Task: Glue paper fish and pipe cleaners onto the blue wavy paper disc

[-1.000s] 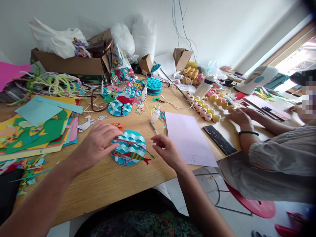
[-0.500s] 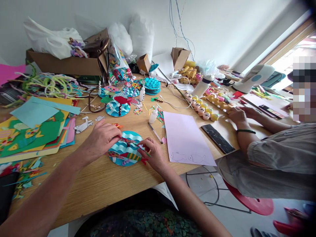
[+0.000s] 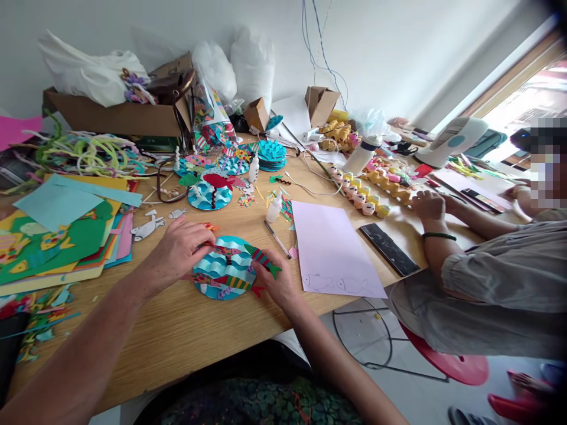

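A round blue paper craft point(image 3: 217, 270) with wavy light-blue strips lies on the table between my hands. Across its lower part runs a yellow-and-green striped paper fish point(image 3: 237, 283). My left hand point(image 3: 183, 248) is closed at the upper left of the craft, pinching the end of a thin red paper fish point(image 3: 220, 250) that stands over the waves. At the right rim, my right hand point(image 3: 278, 277) grips a green-tailed paper fish point(image 3: 262, 257) with dark and red stripes between thumb and fingers. Its fingertips are partly hidden behind that fish.
A glue bottle point(image 3: 273, 208) and a pen point(image 3: 277, 238) lie beyond my right hand. Right of them are a lilac sheet point(image 3: 334, 248) with fish drawings and a black phone point(image 3: 390, 249). Colored paper point(image 3: 88, 236) is stacked left. A co-worker's hand point(image 3: 429, 208) rests at the right.
The striped fish in my right hand has turned so its side and green tail now show above the fingers. My left hand stays near the same place at the craft's upper left.
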The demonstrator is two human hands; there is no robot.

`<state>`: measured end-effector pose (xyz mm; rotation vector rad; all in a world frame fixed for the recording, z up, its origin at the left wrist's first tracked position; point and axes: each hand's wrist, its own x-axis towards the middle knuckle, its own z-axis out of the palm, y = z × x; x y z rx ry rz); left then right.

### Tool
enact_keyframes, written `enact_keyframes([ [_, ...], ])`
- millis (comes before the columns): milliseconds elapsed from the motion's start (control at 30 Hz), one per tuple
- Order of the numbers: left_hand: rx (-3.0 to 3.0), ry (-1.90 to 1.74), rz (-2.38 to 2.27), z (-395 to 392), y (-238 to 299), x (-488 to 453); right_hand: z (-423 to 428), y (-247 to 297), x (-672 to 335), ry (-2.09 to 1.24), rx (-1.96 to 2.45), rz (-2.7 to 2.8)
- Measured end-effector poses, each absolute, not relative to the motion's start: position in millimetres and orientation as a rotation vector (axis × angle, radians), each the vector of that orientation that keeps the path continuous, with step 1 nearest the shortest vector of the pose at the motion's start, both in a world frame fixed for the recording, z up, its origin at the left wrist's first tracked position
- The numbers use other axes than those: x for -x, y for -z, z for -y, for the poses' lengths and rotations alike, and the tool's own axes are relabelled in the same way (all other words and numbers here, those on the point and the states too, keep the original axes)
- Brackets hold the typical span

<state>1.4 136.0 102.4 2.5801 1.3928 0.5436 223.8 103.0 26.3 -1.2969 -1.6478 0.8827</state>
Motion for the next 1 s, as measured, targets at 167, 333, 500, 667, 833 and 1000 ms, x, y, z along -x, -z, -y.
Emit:
enact_keyframes([
  [167,-2.582,-0.536,-1.386,-137.5,-99.7,0.2,-107.5,-35.3,-220.2,-0.879,1.308,1.72],
  [333,-2.589,-0.525,-1.383,-139.5,-98.9,-2.2,-106.7,-46.1,-217.8,-0.89,1.357,1.783],
  [500,-2.572,-0.491,-1.379,-140.2,-99.7,-1.3,-103.9,-45.5,-221.3,-0.933,1.39,1.805],
  [667,-2.536,-0.465,-1.393,-141.0,-99.5,3.8,-101.2,-43.6,-232.0,-0.965,1.38,1.82],
  [833,-2.511,-0.434,-1.358,-142.2,-100.6,9.2,-98.4,-44.4,-244.7,-1.002,1.417,1.803],
  [1000,-2.49,-0.447,-1.331,-143.1,-101.1,15.6,-96.9,-43.2,-252.5,-1.015,1.441,1.793],
])
